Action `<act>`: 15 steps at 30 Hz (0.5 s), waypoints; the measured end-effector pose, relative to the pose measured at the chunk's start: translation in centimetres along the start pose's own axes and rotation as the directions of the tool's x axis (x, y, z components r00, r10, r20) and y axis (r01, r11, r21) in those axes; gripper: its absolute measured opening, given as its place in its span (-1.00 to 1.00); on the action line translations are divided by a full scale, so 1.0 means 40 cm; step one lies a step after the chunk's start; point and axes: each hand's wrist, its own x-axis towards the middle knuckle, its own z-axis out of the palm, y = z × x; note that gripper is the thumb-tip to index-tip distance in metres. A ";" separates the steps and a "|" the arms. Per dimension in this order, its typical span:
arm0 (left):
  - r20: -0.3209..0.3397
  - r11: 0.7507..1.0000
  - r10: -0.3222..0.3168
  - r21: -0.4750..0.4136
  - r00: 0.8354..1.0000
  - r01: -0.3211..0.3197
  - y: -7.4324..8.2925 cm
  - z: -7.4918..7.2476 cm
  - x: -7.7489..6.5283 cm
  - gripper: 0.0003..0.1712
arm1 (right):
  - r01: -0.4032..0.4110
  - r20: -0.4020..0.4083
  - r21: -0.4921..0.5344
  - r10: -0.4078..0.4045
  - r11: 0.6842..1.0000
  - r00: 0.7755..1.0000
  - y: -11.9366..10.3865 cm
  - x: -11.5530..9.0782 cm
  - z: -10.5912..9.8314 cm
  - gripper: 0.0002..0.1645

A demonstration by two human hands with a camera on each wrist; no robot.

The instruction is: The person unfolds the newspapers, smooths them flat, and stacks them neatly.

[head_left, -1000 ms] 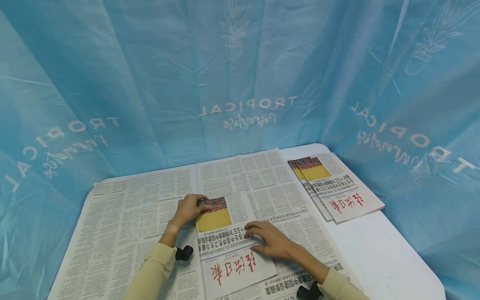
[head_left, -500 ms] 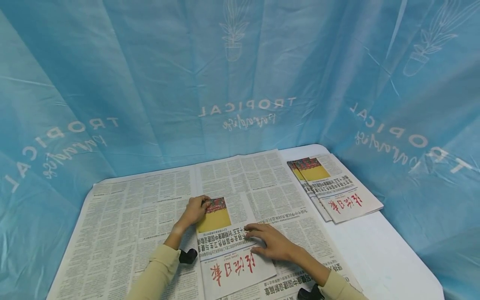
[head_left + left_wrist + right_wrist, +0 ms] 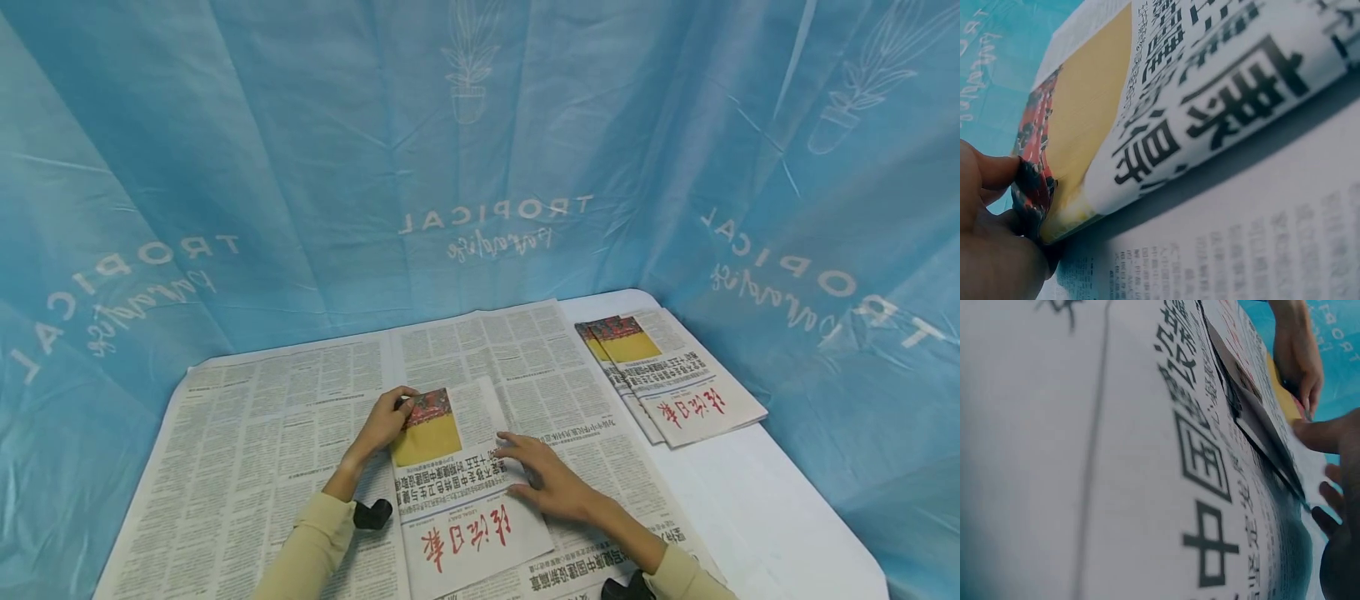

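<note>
A folded newspaper (image 3: 472, 492) with red title characters and a yellow-and-red picture lies on spread newspaper sheets. My left hand (image 3: 386, 421) pinches its far left corner, at the red part of the picture. In the left wrist view the thumb and fingers of that hand (image 3: 997, 219) bend the corner, and the near edge of the folded newspaper (image 3: 1197, 119) bows up over the sheet below. My right hand (image 3: 551, 482) is at the right edge of the folded newspaper, fingers loosely spread and thumb apart. In the right wrist view this hand (image 3: 1335, 481) is beside the raised edge.
Spread newspaper sheets (image 3: 247, 467) cover much of the white table (image 3: 780, 508). Two more folded newspapers (image 3: 693, 392) overlap each other at the back right. A blue curtain (image 3: 480, 167) with white lettering hangs behind and along the sides.
The left hand now pinches the corner, and the far end of the folded newspaper has lifted slightly. The right hand has shifted a little to the right and away from the body.
</note>
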 end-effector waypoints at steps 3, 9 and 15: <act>0.005 0.998 -0.014 -0.060 1.000 0.014 -0.005 -0.005 0.000 -0.66 | -0.020 -0.088 0.115 0.030 0.993 0.996 0.011 0.004 0.000 -0.34; -0.036 0.994 -0.040 -0.102 0.999 0.036 -0.014 -0.013 0.004 -0.70 | -0.028 -0.201 0.199 0.068 0.980 0.977 0.035 0.015 0.000 -0.44; -0.052 0.990 -0.035 -0.142 0.998 0.027 -0.018 -0.014 0.004 -0.72 | -0.046 -0.062 0.041 0.048 0.998 0.997 0.048 0.021 0.002 -0.36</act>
